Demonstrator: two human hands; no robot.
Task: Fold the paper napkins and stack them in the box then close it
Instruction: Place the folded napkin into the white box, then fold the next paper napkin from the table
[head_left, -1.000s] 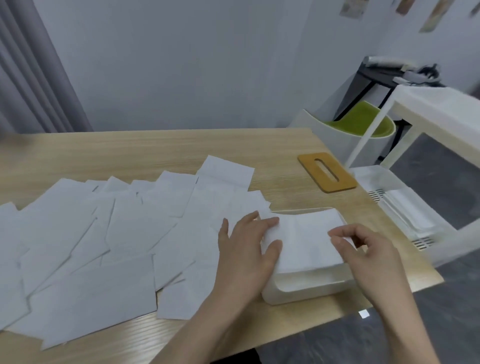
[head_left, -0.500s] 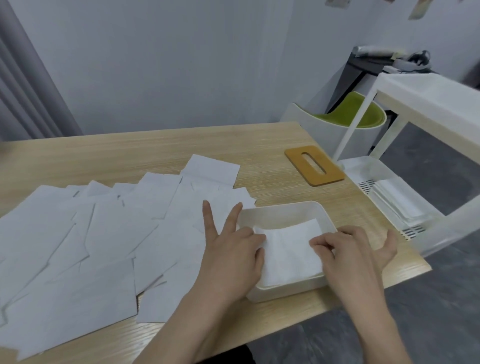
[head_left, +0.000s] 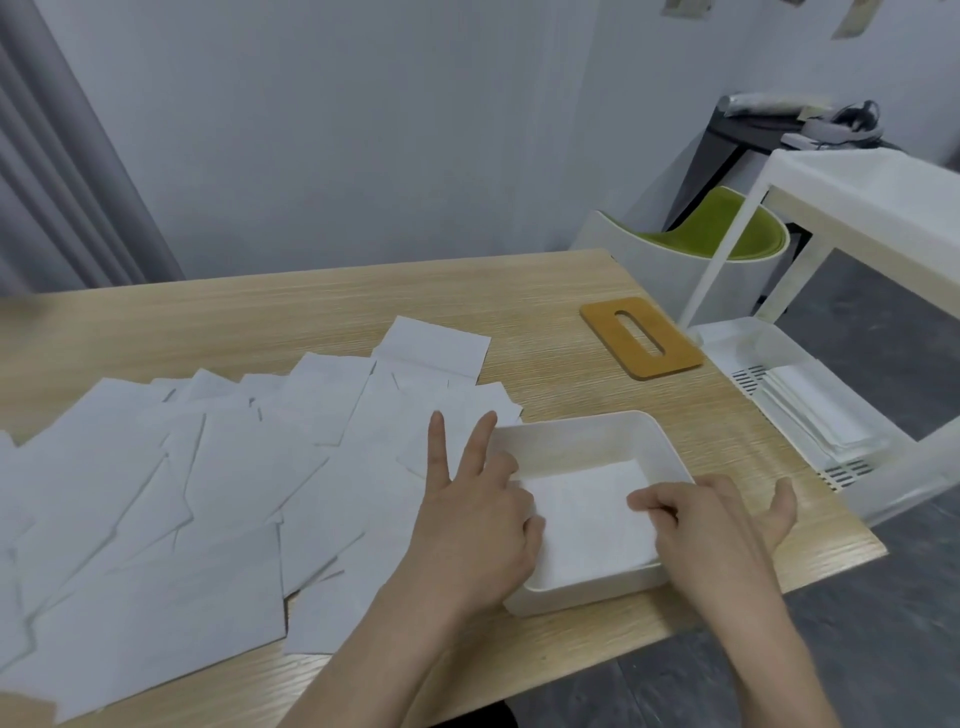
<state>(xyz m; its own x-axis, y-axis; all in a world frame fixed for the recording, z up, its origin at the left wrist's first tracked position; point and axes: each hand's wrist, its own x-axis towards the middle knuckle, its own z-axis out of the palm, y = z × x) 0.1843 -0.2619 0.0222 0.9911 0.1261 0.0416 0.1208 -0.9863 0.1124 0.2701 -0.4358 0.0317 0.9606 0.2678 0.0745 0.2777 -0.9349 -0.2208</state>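
Both my hands are down in the box, which sits at the near right corner of the desk. The folded napkin lies flat on the box floor, directly between them. My left hand comes over the left wall: its index and middle fingers stick out straight and point away from me above the loose sheets, while the other fingers curl down at the napkin's left edge. My right hand comes over the near right corner, fingers bent with the tips on the napkin's right side and the thumb splayed out past the box wall. I can't tell for sure whether either hand pinches the paper or only presses it flat; neither plainly holds it up.

What the next move turns on, as I judge it: the unfolded napkins all lie to the left of the box, fanned out across the desk and overlapping, with the closest sheets just beside my left hand and partly under my left forearm. So the left hand is much the nearer one for the next sheet; the right would have to cross the box. The lid, a tan plate with a slot, lies beyond the box toward the far right, its long axis running away from me, closer to my right hand.
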